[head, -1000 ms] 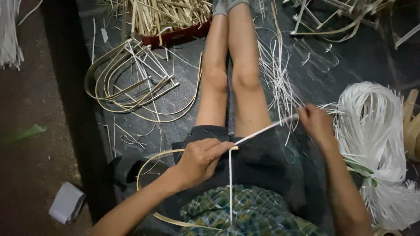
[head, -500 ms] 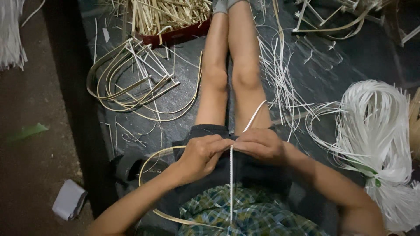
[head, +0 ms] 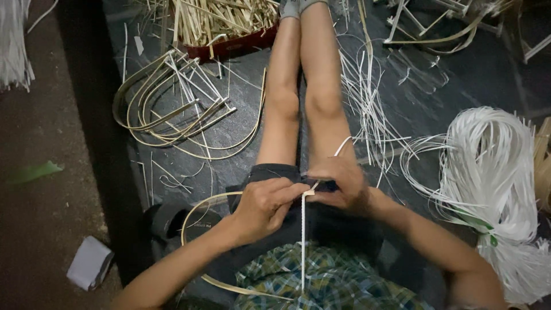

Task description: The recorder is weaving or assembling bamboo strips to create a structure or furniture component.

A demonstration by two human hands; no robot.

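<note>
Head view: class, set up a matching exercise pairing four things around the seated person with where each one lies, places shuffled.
Things:
1. bundle of white strips
2. red tray of cut sticks
3. pile of bent cane hoops
4. thin white strip

Places:
A. on the floor left of the legs
B. pinched between the left hand and right hand over the lap
C. on the floor at the right edge
D. at the top, beside the feet

Pairs: 1-C, 2-D, 3-A, 4-B
</note>
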